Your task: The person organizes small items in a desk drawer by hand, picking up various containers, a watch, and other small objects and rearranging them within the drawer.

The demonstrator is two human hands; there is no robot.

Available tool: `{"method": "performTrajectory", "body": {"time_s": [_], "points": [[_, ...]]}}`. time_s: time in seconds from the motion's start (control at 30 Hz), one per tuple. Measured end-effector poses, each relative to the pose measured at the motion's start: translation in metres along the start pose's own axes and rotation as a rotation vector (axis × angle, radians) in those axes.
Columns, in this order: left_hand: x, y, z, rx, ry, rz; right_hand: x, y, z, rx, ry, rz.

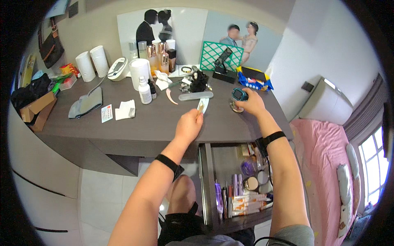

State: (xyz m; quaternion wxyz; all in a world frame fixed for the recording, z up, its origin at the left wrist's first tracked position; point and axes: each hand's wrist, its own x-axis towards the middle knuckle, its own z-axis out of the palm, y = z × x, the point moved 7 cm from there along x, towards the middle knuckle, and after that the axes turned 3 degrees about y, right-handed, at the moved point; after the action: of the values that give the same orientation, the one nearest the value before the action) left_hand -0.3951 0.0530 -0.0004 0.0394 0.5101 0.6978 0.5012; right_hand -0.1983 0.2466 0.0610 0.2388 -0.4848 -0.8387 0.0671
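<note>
My left hand (188,126) is closed around a slim tan item (200,107), too small to identify. A pale strip (205,102) shows just beyond its fingers; whether the hand also grips it I cannot tell. Above it lies a long translucent case (195,96), with a black hair scrunchie (199,81) and small accessories behind. My right hand (255,104) grips a teal digital watch (239,94) at the desk's right side. Just under the watch is a small round object (236,107), partly hidden by the fingers.
An open drawer (207,178) with cosmetics and tubes juts out below my forearms. On the desk (160,123) stand a white bottle (144,90), a tissue roll (139,73), a blood pressure monitor (118,69), a cuff (87,103), a black phone stand (224,69) and a wipes pack (254,80).
</note>
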Motion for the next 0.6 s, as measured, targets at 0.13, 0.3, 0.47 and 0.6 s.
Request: {"method": "performTrajectory", "body": {"time_s": [0.13,0.3,0.47,0.6], "points": [[-0.001,0.000,-0.008,0.033,0.031,0.024,-0.040,-0.024,-0.011,0.030,-0.084,-0.045],[-0.009,0.019,-0.005,0.144,-0.005,0.165,-0.102,-0.037,-0.033,0.086,-0.058,-0.161],[-0.074,0.047,0.019,-0.241,-0.334,0.125,-0.165,-0.043,-0.056,0.141,-0.005,-0.307],[-0.105,0.070,0.029,-0.125,-0.424,0.291,-0.203,-0.056,-0.062,0.108,-0.061,-0.390]]}}
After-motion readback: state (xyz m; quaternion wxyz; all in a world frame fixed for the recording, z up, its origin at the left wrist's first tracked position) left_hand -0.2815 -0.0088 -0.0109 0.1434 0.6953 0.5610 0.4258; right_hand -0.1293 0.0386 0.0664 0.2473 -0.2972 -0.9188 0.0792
